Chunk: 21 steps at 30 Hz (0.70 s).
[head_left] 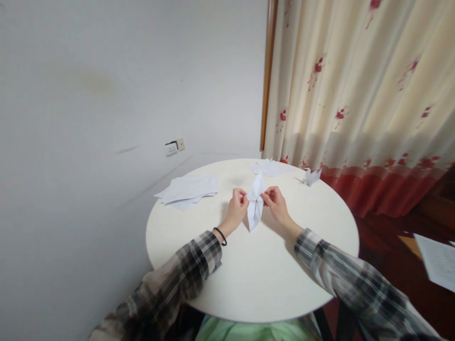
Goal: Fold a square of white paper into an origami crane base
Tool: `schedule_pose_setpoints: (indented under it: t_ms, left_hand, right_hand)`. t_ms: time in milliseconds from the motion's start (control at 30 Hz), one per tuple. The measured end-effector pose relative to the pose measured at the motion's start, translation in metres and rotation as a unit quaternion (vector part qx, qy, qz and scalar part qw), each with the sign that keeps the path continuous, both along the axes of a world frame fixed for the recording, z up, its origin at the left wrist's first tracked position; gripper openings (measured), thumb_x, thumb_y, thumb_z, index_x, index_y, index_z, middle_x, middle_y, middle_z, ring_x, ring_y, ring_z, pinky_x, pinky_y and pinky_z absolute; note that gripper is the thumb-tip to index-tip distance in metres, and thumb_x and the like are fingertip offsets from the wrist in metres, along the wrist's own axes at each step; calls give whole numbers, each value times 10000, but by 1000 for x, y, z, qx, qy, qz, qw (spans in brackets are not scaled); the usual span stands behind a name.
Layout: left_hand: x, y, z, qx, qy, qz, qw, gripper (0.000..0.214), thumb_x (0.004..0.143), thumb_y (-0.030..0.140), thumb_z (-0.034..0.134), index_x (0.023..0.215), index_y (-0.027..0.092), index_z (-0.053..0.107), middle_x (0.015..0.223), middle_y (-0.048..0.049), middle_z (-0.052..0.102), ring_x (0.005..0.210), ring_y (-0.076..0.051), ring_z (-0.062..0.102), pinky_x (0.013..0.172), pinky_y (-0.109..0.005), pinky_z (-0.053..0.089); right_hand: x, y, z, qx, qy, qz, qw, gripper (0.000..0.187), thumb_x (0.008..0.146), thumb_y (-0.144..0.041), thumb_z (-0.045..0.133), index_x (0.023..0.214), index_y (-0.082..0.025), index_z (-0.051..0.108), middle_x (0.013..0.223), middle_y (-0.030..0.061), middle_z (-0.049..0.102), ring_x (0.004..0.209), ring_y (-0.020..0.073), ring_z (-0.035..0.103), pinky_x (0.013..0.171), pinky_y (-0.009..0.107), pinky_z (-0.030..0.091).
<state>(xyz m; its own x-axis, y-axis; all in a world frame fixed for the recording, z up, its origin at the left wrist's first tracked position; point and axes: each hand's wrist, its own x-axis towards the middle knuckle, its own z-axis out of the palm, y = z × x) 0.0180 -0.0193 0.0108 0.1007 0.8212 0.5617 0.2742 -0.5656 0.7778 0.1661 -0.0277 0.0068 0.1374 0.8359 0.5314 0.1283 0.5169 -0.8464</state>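
Between my two hands is a piece of folded white paper [255, 208], long and pointed at its upper and lower ends, with a slit down its lower half. My left hand [237, 207] pinches its left edge near the middle, fingers closed. On the opposite edge my right hand [277, 203] has the paper pinched between thumb and fingers. The paper is held over the middle of the round white table [263, 279].
A stack of white paper sheets [192, 188] lies at the table's left. Paper scraps [268, 167] are at the far edge, and a folded paper figure [312, 176] stands at the far right. A wall borders the left, a curtain [341, 94] the back right.
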Motion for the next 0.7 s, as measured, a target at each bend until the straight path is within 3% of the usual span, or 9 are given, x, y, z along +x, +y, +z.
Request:
schedule_pose_setpoints:
  t_ms: [267, 700]
  left_hand:
    - [0, -3, 4, 39, 67, -29, 997, 206, 756, 85, 367, 842, 167, 535, 781, 4, 569, 654, -98, 493, 617, -201, 371]
    - [-1, -4, 4, 55, 89, -5, 995, 235, 788, 127, 369, 912, 163, 566, 827, -18, 611, 707, -120, 538, 670, -220, 403]
  right_hand:
    - [3, -2, 4, 65, -101, -43, 992, 166, 787, -318, 476, 804, -195, 585, 800, 42, 563, 678, 148, 510, 616, 276, 409]
    - [-2, -9, 4, 33, -168, -40, 984, 341, 700, -355, 593, 1006, -208, 556, 944, 54, 596, 740, 159, 538, 671, 299, 440]
